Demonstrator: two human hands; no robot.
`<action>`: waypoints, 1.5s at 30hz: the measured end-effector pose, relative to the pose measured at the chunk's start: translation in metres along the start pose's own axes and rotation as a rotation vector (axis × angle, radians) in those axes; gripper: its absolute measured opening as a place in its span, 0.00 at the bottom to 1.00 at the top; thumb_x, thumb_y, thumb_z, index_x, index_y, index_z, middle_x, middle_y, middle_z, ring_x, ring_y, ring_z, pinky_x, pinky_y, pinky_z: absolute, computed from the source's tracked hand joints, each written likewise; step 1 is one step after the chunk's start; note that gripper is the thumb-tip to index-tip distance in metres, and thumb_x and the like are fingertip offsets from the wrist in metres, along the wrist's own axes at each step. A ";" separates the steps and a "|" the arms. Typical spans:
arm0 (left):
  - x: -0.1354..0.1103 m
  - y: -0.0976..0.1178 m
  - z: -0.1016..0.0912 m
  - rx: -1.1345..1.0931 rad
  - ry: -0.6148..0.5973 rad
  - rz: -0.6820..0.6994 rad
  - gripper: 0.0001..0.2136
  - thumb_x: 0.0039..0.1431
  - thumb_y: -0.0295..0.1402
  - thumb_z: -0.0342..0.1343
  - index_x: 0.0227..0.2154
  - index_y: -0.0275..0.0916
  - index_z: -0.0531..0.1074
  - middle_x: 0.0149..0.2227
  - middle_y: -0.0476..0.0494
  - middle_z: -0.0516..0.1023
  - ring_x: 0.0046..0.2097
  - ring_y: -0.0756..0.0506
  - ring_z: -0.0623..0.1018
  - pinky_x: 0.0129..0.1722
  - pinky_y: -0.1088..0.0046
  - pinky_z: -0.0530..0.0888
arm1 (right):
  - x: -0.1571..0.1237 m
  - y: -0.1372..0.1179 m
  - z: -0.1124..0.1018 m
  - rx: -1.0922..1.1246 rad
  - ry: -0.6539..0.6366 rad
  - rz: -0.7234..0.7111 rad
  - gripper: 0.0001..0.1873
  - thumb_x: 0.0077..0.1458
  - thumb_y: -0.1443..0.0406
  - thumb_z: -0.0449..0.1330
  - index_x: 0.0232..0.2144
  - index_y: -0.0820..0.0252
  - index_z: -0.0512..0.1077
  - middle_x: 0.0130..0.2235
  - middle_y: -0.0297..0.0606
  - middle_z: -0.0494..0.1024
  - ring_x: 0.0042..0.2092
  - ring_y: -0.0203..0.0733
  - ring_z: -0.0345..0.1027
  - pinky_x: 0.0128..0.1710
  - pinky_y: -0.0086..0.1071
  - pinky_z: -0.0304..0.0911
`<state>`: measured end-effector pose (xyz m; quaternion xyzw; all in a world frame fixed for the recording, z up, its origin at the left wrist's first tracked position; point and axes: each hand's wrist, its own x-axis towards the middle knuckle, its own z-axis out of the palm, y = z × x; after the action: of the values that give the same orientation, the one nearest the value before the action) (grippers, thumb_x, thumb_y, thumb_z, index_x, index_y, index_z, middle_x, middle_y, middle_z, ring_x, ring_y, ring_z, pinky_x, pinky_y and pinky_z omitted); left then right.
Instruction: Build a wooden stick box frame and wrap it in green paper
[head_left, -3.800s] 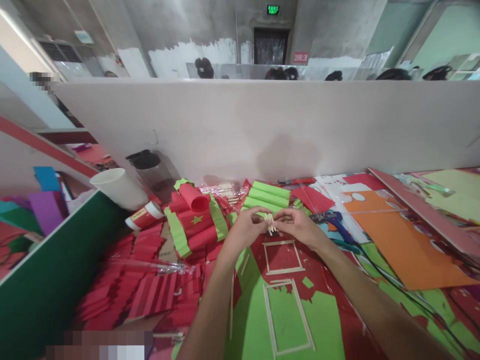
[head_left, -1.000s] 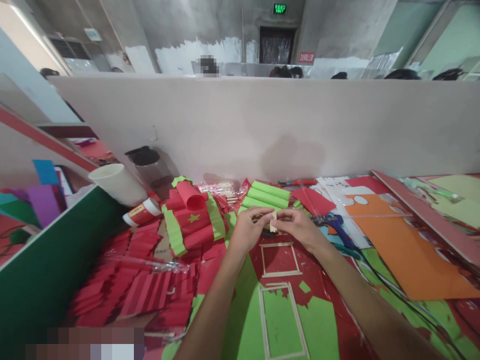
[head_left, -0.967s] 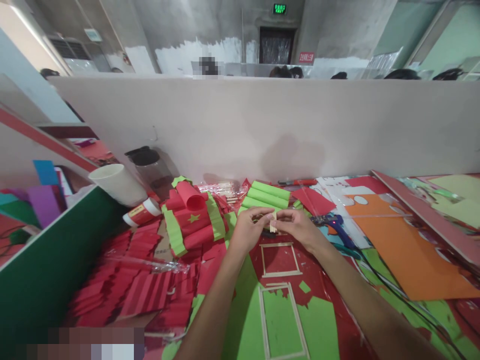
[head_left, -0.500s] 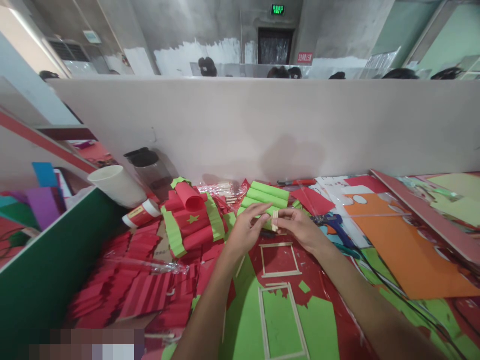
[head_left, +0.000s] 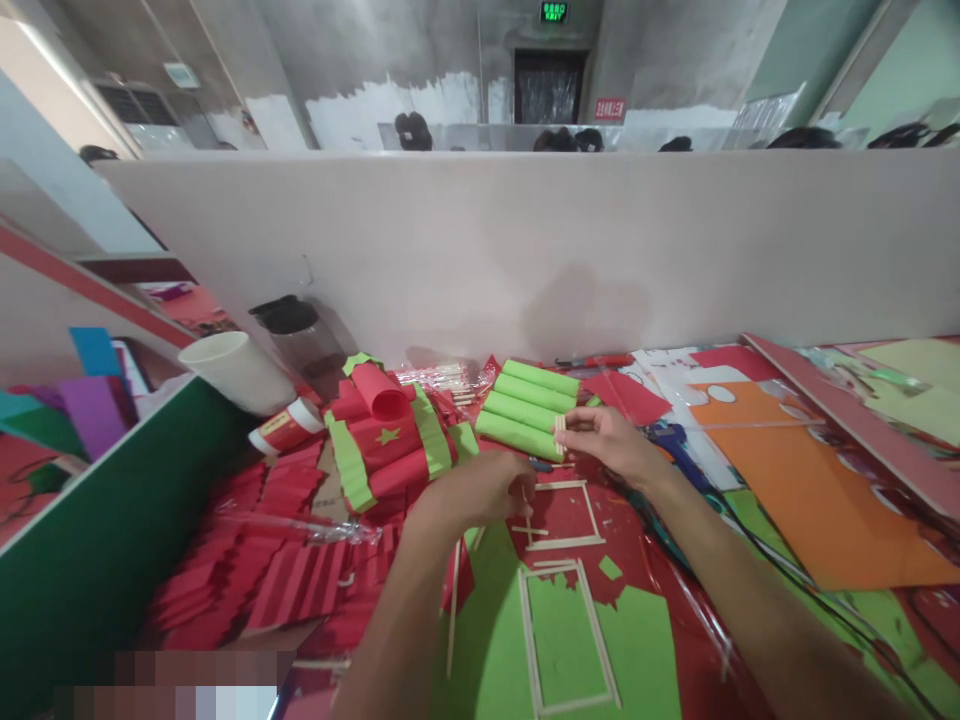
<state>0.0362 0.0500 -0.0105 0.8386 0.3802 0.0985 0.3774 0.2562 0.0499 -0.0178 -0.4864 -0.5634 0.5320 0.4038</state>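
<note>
Pinched between the thumb and fingers of my right hand (head_left: 606,442) is a short bundle of wooden sticks (head_left: 560,433), held upright beside the green paper rolls (head_left: 529,410). My left hand (head_left: 501,488) points downward, fingers curled together, at the left side of the smaller stick frame (head_left: 566,543); whether something is in its fingertips is hidden. Just below those fingertips a short loose stick (head_left: 529,530) lies crosswise. A larger rectangular stick frame (head_left: 600,645) rests nearer me on a green paper sheet (head_left: 645,650).
Left of my hands stand a red and green paper model with a star (head_left: 388,437) and folded red paper (head_left: 300,585). A blue glue gun (head_left: 679,455) and its cable lie near my right forearm. Orange paper (head_left: 810,480) is at right; a pale partition (head_left: 450,250) rises behind.
My left hand has left the stick bundle and moved down toward me, to the smaller frame's left side. My right hand has shifted slightly right with the bundle. A loose stick now shows by the frame.
</note>
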 end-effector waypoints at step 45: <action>0.016 0.020 0.001 -0.097 0.467 0.175 0.22 0.53 0.38 0.60 0.52 0.43 0.69 0.36 0.45 0.81 0.32 0.48 0.78 0.33 0.72 0.75 | -0.003 0.004 0.019 0.227 -0.055 -0.007 0.13 0.44 0.58 0.67 0.30 0.62 0.76 0.29 0.35 0.76 0.32 0.37 0.69 0.34 0.31 0.65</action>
<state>0.0590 0.0522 0.0004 0.8037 0.3781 0.3400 0.3091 0.2386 0.0428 -0.0239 -0.4208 -0.5121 0.6041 0.4424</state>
